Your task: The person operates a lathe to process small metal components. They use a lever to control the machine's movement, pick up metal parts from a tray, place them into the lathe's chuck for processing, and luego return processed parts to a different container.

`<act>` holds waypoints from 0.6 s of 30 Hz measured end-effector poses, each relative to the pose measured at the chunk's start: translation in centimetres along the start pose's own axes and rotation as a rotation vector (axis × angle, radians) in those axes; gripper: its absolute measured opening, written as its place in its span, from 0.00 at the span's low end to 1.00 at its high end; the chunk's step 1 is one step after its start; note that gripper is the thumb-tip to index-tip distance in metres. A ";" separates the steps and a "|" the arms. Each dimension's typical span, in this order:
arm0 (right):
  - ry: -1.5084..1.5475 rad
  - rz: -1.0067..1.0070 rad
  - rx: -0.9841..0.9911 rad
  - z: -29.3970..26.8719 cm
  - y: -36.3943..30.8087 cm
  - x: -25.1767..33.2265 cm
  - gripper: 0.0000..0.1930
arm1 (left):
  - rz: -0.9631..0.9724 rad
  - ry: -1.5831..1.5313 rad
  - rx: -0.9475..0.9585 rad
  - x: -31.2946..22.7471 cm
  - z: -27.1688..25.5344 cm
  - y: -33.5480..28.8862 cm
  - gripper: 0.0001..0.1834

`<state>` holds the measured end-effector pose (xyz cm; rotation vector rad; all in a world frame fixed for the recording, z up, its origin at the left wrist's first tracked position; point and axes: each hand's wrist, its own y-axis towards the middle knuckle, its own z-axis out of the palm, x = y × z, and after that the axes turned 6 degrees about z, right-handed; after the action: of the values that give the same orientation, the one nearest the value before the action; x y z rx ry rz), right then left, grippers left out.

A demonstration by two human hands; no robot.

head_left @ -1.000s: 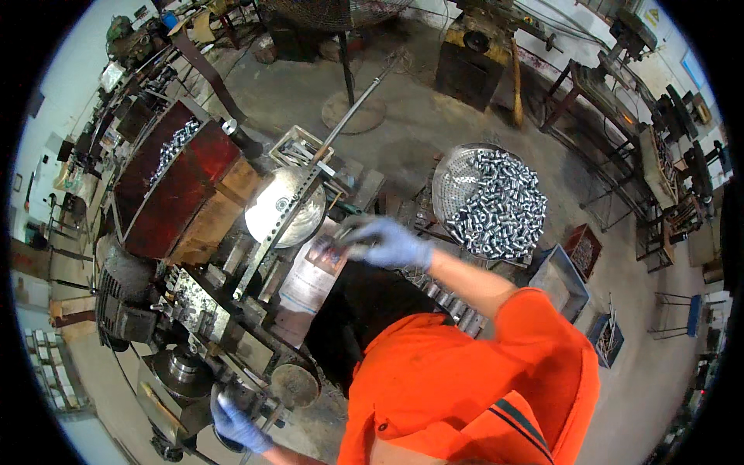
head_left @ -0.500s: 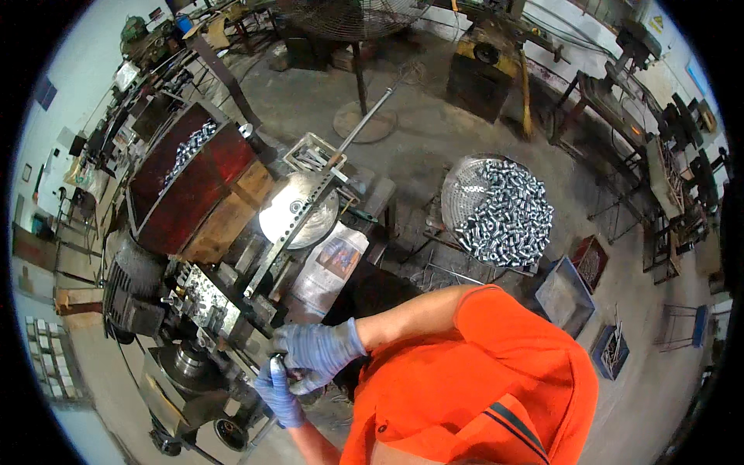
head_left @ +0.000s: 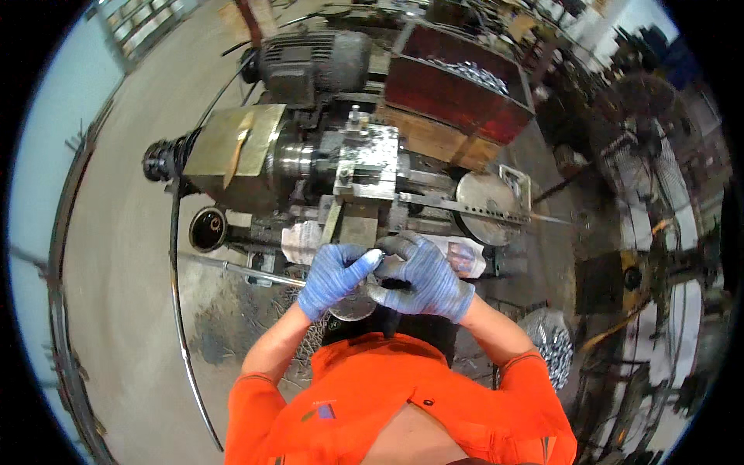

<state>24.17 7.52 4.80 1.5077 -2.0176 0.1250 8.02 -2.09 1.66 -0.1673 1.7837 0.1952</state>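
Note:
My left hand (head_left: pixel 339 279), in a blue-grey knitted glove, is closed, with thumb and fingers brought together. Beside it my right hand (head_left: pixel 430 280), gloved alike, curls its fingers toward the left fingertips. The two hands meet in front of my body, and a small dark thing seems to lie between the fingertips, mostly hidden. Just beyond them stands a lathe-like machine with a shiny metal slide block (head_left: pixel 368 159) and a perforated flat bar (head_left: pixel 465 208) reaching right. Below the hands a round metal disc (head_left: pixel 353 306) shows in part.
A red bin (head_left: pixel 457 89) of small metal parts stands behind the machine, near a grey motor (head_left: pixel 318 66). A brush (head_left: pixel 239 151) lies on the machine's cover at left. Right are a round metal plate (head_left: pixel 484 205) and a basket of shiny metal sleeves (head_left: pixel 552 345). A metal bar (head_left: pixel 240 270) juts out left.
The view has swung left, bringing the machine to the middle and the basket to the lower right. My hands stay close together, now in front of my chest.

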 end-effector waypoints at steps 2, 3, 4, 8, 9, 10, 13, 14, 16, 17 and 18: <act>-0.020 -0.058 0.009 -0.1 1.4 0.3 0.15 | -0.026 -0.071 -0.045 0.5 -0.5 -0.1 0.24; -0.022 -0.090 0.000 -0.2 2.3 0.5 0.15 | 0.002 -0.035 -0.065 0.8 -0.8 0.1 0.24; -0.024 -0.121 -0.008 -0.1 3.1 0.5 0.15 | 0.028 0.000 -0.083 1.2 -1.3 0.2 0.24; -0.089 -0.145 0.087 0.7 5.8 0.0 0.17 | 0.053 0.082 0.004 -0.1 -4.5 0.2 0.21; -0.100 -0.146 0.108 0.7 6.5 0.1 0.17 | 0.080 0.090 0.007 0.0 -5.2 0.0 0.21; -0.108 -0.148 0.127 0.6 7.3 0.3 0.18 | 0.125 0.252 0.038 0.5 -6.5 -0.3 0.20; -0.205 -0.084 0.100 0.5 10.3 0.5 0.16 | 0.135 0.349 -0.071 1.2 -10.8 -3.2 0.19; -0.285 -0.028 0.108 0.5 11.6 0.2 0.17 | 0.023 0.392 -0.140 0.2 -12.4 -4.5 0.19; -0.420 0.044 0.102 0.8 14.4 -1.1 0.19 | -0.092 0.569 -0.331 -0.7 -15.4 -7.1 0.19; -0.474 0.060 0.090 1.2 15.7 -1.9 0.19 | -0.095 0.703 -0.454 -0.2 -16.9 -8.8 0.18; -0.485 0.114 0.220 1.0 17.2 -2.2 0.21 | -0.164 0.935 -0.489 0.7 -18.7 -10.6 0.18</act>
<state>8.73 14.91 7.56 1.6781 -2.5441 0.0272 -7.63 -16.55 4.60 -0.8646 2.5996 0.4890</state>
